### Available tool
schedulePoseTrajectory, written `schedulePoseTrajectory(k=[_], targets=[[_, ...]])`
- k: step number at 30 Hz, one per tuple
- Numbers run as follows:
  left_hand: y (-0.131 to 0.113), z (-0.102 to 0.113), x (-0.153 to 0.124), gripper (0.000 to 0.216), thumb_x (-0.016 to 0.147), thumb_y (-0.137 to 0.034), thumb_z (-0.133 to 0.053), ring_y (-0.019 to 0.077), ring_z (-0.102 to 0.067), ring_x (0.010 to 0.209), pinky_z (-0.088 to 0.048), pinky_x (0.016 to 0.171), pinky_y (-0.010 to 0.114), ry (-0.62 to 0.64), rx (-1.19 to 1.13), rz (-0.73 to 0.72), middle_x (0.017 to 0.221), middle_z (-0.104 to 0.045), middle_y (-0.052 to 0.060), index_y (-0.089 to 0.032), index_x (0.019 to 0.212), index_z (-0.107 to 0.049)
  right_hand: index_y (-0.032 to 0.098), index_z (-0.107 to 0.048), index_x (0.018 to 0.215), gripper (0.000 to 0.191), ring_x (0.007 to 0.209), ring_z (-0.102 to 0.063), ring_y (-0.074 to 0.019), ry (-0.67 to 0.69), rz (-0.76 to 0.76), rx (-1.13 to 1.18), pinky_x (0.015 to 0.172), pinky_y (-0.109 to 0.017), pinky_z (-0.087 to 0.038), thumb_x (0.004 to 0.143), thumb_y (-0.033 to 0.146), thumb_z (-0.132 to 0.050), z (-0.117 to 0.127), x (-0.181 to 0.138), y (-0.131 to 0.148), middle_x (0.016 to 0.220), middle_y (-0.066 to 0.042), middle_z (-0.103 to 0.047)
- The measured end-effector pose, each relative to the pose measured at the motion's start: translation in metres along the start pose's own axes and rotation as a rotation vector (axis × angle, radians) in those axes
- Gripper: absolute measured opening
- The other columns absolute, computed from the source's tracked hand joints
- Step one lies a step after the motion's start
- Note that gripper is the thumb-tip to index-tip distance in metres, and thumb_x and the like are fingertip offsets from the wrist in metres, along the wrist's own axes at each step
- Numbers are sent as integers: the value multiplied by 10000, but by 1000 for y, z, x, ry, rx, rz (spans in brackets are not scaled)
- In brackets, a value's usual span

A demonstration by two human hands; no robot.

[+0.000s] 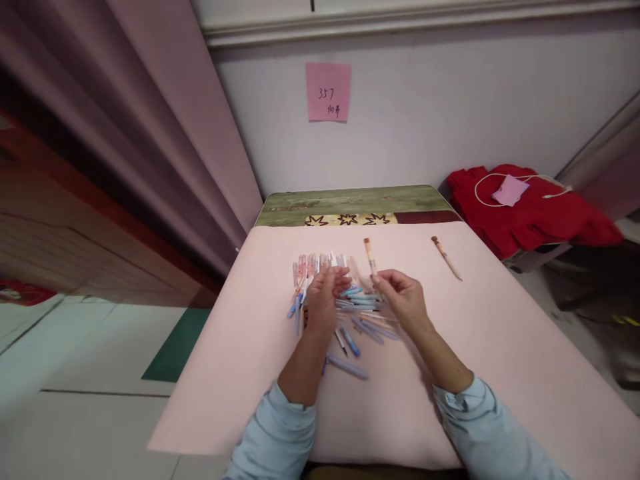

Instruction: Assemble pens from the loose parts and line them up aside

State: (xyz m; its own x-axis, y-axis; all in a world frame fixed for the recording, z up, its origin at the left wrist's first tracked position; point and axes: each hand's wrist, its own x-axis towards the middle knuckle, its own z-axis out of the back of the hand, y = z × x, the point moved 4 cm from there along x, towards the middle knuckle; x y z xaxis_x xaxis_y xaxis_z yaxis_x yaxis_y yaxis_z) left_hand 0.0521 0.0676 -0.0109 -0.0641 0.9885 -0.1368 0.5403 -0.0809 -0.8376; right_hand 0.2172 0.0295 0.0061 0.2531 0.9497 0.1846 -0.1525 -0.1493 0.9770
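Between the thumb and fingers of my right hand (404,298) is an orange-and-cream pen (369,252) with a brown top, held with that end pointing away from me. My left hand (324,301) hovers over the pile, fingers loosely apart, and I see nothing in it. Beneath and around it lie several pens: a row of pink and clear ones (303,265), light blue ones (364,301), and a blue-grey pen (349,367) nearest me. Some are hidden behind my left hand. A similar brown-topped pen (447,257) rests alone at the right.
A pale pink sheet (240,373) covers the table, with a patterned green tabletop strip (350,198) at the back. A pink note (329,92) sticks to the wall. Red cloth (480,230) with a white cable lies on the right. A curtain (165,120) hangs on the left.
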Motion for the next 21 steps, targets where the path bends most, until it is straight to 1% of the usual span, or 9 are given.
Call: schedulePoseTrajectory(k=[3, 5, 9, 12, 14, 16, 19, 21], targets=[[-9, 4, 4, 327, 724, -434, -745, 129, -668, 664, -529, 671, 265, -34, -44, -71, 836, -733, 80, -135, 835, -671, 162, -693, 857, 297, 658, -579, -149, -80, -22, 51, 655, -265, -467, 814, 454, -660, 24, -3, -8, 690, -10, -636], [-18, 4, 4, 295, 736, -407, -740, 120, -653, 643, -524, 652, 252, -43, -63, -144, 797, -722, 67, -135, 813, -658, 160, -696, 878, 297, 680, -578, -150, -103, -24, 36, 666, -265, -464, 829, 449, -647, 33, -8, -14, 711, -15, -636], [-42, 2, 1, 271, 744, -380, -738, 104, -623, 603, -512, 607, 232, -55, -39, -247, 755, -707, 56, -131, 789, -640, 165, -699, 917, 306, 697, -578, -152, -147, 6, -28, 650, -256, -458, 846, 452, -623, 37, -14, -23, 745, -24, -652], [-63, 8, -3, 260, 720, -347, -758, 86, -611, 593, -508, 607, 215, -101, 12, -283, 775, -712, 51, -130, 802, -640, 160, -690, 978, 343, 672, -579, -150, -200, 8, -11, 617, -253, -459, 849, 465, -604, 35, -12, -30, 743, -29, -659], [-76, 21, -6, 262, 696, -332, -770, 82, -608, 592, -502, 602, 209, -165, 66, -315, 797, -717, 53, -132, 799, -636, 148, -679, 989, 374, 643, -578, -149, -223, -1, 31, 597, -255, -462, 849, 483, -590, 34, -11, -34, 726, -33, -659], [-84, 41, -10, 284, 665, -325, -783, 88, -612, 591, -491, 579, 208, -244, 133, -338, 824, -723, 58, -135, 820, -638, 142, -670, 965, 388, 626, -580, -149, -240, -9, 70, 587, -258, -467, 843, 500, -586, 33, -11, -36, 708, -37, -658], [-87, 74, -17, 347, 608, -296, -803, 88, -603, 578, -489, 593, 226, -386, 248, -337, 845, -721, 54, -142, 876, -647, 148, -654, 938, 379, 633, -590, -150, -245, -14, 105, 593, -259, -479, 837, 508, -590, 31, -13, -38, 716, -42, -664], [-84, 91, -20, 422, 578, -282, -809, 90, -588, 570, -480, 599, 235, -427, 345, -315, 773, -696, 21, -151, 950, -659, 154, -645, 935, 367, 645, -598, -151, -224, -14, 112, 608, -259, -488, 842, 504, -588, 27, -16, -38, 727, -41, -666]])
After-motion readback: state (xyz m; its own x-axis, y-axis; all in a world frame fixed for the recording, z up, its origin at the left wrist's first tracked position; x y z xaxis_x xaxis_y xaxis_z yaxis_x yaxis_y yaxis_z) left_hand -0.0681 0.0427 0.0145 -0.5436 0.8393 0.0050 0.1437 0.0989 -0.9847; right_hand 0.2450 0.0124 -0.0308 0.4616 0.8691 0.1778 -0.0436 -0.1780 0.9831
